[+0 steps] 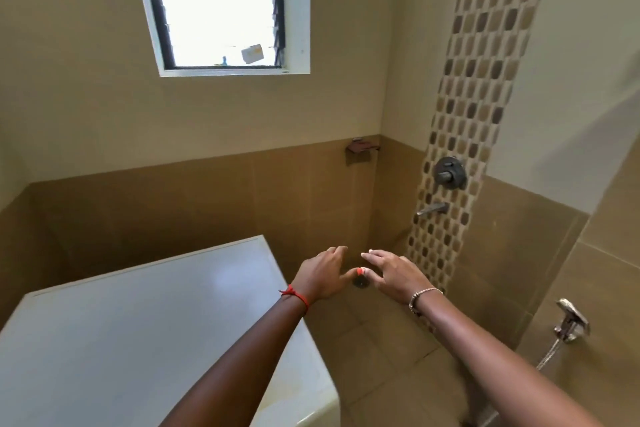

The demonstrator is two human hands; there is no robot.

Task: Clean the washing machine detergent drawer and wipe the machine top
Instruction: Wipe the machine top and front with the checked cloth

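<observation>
A single wide-angle camera is riding on the person's head, looking forward and slightly down into a tiled bathroom corner. The window [221, 3] is sitting high in the view, above and behind the washing machine top [145, 319], which is filling the lower left, close to the lens. Both forearms are reaching in from the bottom edge, to the right of the machine.

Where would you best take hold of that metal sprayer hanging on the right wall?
Grip the hand sprayer by its body just below the head, coming from the front, away from the wall. It sits head-up in a wall bracket with the hose trailing down, so it likely lifts up and outward.
</observation>
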